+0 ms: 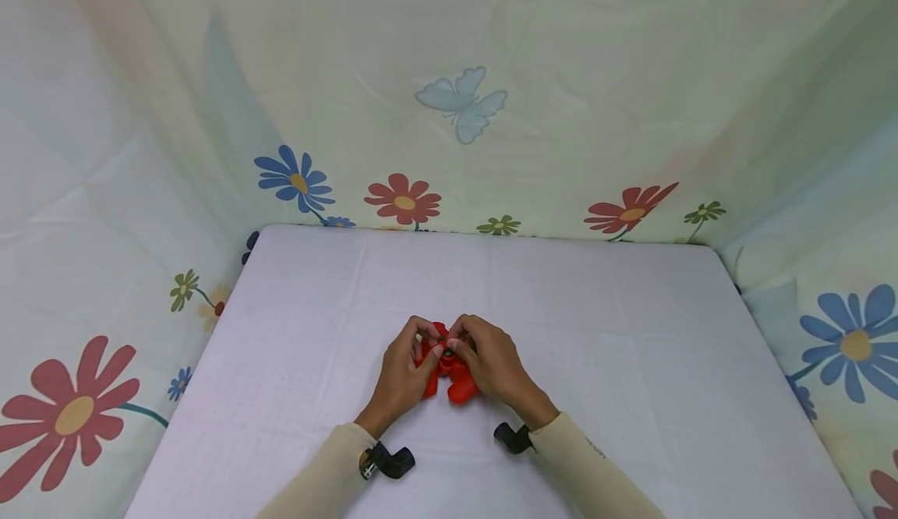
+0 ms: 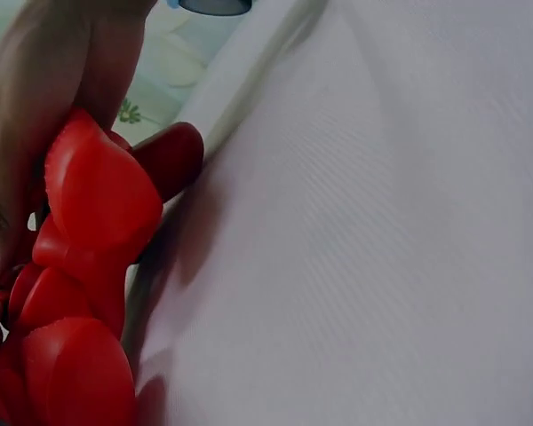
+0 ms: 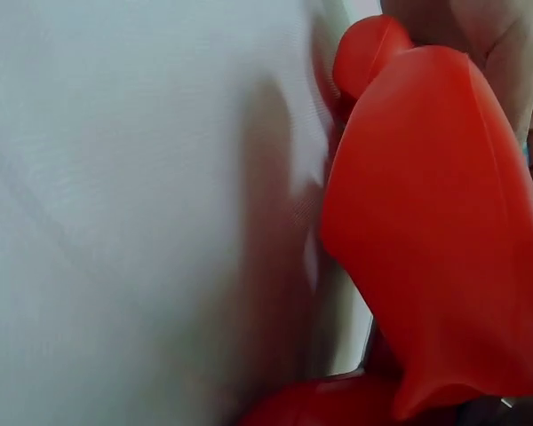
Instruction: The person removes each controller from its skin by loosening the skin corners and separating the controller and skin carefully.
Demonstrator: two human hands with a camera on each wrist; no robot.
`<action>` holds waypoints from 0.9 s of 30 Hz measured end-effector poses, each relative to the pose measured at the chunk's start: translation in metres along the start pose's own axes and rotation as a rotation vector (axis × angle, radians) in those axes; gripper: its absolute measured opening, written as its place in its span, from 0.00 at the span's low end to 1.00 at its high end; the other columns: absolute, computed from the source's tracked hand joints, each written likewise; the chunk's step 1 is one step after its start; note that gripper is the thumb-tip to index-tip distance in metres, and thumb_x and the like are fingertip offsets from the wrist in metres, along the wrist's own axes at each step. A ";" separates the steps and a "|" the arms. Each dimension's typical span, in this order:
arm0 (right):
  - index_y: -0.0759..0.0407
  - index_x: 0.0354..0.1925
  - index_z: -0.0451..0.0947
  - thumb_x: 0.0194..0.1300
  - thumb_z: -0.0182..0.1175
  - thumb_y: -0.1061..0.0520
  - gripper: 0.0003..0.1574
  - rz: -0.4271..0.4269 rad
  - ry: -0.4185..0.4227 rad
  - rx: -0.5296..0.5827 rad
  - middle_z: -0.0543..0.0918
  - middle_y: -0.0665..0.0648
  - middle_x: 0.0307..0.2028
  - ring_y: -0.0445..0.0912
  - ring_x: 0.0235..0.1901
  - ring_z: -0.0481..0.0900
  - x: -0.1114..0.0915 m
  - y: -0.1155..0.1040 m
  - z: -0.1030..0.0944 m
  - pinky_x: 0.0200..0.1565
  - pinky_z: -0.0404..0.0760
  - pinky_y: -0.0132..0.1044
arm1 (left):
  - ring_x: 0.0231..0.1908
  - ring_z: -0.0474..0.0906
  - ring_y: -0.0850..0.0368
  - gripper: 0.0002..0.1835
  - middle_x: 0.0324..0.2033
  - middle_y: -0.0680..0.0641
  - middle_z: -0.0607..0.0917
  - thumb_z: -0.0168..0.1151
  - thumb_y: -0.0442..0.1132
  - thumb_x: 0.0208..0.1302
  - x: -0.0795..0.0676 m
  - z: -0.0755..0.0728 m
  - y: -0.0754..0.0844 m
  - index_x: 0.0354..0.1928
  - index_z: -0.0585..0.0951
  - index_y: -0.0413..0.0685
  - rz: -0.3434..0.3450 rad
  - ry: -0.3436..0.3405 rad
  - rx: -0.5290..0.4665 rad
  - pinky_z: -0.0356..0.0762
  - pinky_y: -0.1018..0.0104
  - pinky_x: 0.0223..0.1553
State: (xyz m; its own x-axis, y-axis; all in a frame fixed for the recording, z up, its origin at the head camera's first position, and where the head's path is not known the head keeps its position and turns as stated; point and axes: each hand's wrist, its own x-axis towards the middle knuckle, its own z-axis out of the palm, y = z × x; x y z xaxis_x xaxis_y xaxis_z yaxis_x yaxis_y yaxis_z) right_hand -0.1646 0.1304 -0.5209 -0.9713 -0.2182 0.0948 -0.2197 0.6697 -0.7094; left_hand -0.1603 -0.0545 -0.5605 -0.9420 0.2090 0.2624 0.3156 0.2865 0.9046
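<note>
A glossy red plastic toy with several rounded, limb-like parts is held just over the white cloth, near the middle of the table. On its left side my left hand grips it, thumb and fingers meeting near the toy's centre. My right hand pinches at that same centre from the right, beside a small dark spot. Bulging red lobes of the toy fill the left of the left wrist view. One large smooth lobe looms close in the right wrist view. Fingers hide much of the toy's middle.
White cloth covers the table around the hands. Curtains printed with flowers and a butterfly hang behind and on both sides. A black wrist camera sits on the left sleeve and another on the right.
</note>
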 end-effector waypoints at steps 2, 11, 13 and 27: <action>0.48 0.42 0.79 0.71 0.70 0.55 0.07 0.001 -0.001 -0.005 0.81 0.44 0.34 0.39 0.34 0.75 0.000 0.000 0.000 0.39 0.76 0.34 | 0.33 0.71 0.58 0.14 0.42 0.54 0.83 0.66 0.33 0.74 0.001 0.000 0.000 0.53 0.76 0.57 -0.012 0.007 -0.024 0.71 0.68 0.35; 0.51 0.44 0.80 0.72 0.69 0.56 0.06 -0.055 -0.152 0.108 0.82 0.48 0.40 0.41 0.40 0.79 -0.001 0.003 -0.013 0.46 0.80 0.33 | 0.42 0.77 0.52 0.14 0.43 0.47 0.83 0.70 0.31 0.70 0.000 -0.010 0.003 0.52 0.78 0.51 -0.046 -0.069 -0.169 0.73 0.69 0.43; 0.52 0.44 0.81 0.73 0.68 0.55 0.05 -0.060 -0.195 0.129 0.83 0.48 0.40 0.41 0.40 0.80 0.000 0.005 -0.016 0.46 0.81 0.32 | 0.44 0.78 0.53 0.15 0.43 0.48 0.83 0.71 0.31 0.69 -0.001 -0.014 0.005 0.52 0.79 0.53 -0.063 -0.102 -0.154 0.74 0.70 0.44; 0.57 0.40 0.83 0.65 0.75 0.63 0.09 0.052 -0.411 0.128 0.84 0.51 0.30 0.43 0.32 0.82 0.022 -0.007 -0.029 0.39 0.82 0.32 | 0.29 0.77 0.66 0.19 0.35 0.60 0.87 0.72 0.35 0.69 -0.001 -0.019 0.007 0.57 0.78 0.57 0.054 -0.076 0.210 0.77 0.71 0.34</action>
State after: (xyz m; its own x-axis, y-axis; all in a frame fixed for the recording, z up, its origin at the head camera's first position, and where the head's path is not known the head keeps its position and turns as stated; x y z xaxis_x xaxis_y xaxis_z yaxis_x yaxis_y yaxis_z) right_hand -0.1868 0.1417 -0.4932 -0.8582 -0.4680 -0.2109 -0.1328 0.5993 -0.7894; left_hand -0.1596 -0.0706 -0.5479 -0.9145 0.2964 0.2752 0.3893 0.4601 0.7980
